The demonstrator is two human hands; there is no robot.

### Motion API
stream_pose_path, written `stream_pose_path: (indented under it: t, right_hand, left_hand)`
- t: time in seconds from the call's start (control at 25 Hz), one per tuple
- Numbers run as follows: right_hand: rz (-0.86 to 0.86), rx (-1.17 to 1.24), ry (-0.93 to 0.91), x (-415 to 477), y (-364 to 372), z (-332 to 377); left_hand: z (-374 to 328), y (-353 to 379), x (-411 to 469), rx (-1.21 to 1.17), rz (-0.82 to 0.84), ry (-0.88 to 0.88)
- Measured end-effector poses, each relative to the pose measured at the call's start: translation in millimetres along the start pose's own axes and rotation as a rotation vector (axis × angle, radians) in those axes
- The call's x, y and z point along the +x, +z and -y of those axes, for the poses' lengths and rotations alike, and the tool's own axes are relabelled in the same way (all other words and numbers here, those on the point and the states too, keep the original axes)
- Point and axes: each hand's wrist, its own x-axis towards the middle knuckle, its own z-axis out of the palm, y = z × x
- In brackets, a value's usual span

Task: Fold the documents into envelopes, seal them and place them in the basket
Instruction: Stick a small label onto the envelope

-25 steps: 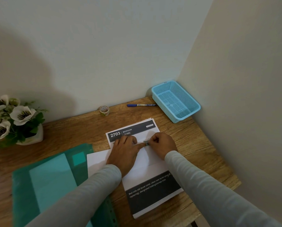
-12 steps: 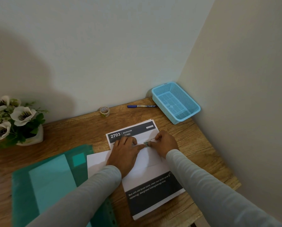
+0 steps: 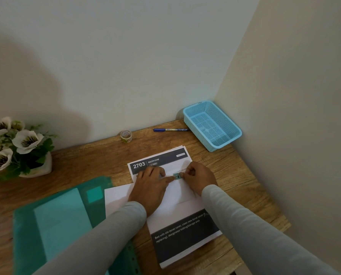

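Left of the documents (image 3: 185, 233), a green folder (image 3: 56, 215) is lying on the desk (image 3: 90, 163). On the documents, the left hand (image 3: 151, 185) is pressing the white envelope (image 3: 182, 192) with straight fingers (image 3: 155, 172); the right hand (image 3: 198, 178) is pinching a tape strip (image 3: 177, 176) at its edge. Beyond the documents, the basket (image 3: 228, 118) is sitting at right

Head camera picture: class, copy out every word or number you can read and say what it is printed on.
"2703": dark header band of the top document.
"BEDROOM": same band.
"Bed with old duvet cover, clean new duvet cover": dark footer band.
"replacing), designated folding/storage area": the line below it.
Unreadable: header's small tags, pen, tape roll, tape strip.
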Motion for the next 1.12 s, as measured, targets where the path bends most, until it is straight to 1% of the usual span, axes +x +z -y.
stream_pose_path:
  t: [0.12,0.32,0.4,0.56,0.68,0.8,1.0,1.12]
  right_hand:
    - [0.028,-0.002,-0.022,-3.4,-2.8,-1.8]
    - [-0.013,-0.162,0.07,-4.7,4.9,18.7]
    - [-0.016,-0.185,0.079,-4.6,7.9,21.7]
    - [0.045,-0.135,0.015,-8.0,6.3,11.7]
    - [0.043,-0.145,0.078,-3.9,4.6,15.4]
    - [0.016,-0.205,0.124,-1.6,6.8,23.9]
    - [0.042,-0.095,0.025,-6.4,0.9,7.2]
    - [0.026,-0.077,0.038,-4.8,-0.7,7.4]
  left_hand:
    - [1.7,0.9,0.4,-0.035,-0.02,-0.021]
    - [5.0,5.0,-0.3,-0.051,-0.032,-0.022]
    - [5.1,6.5,-1.5,-0.05,-0.058,-0.016]
    - [6.2,7.3,-1.2,-0.053,-0.057,-0.003]
    - [6.4,7.0,-0.8,-0.053,-0.05,-0.008]
    - [6.1,5.9,-0.3,-0.057,-0.041,-0.011]
    - [7.1,6.4,-0.4,-0.039,-0.041,-0.01]
    - [5.7,7.1,-0.6,-0.024,-0.015,-0.005]
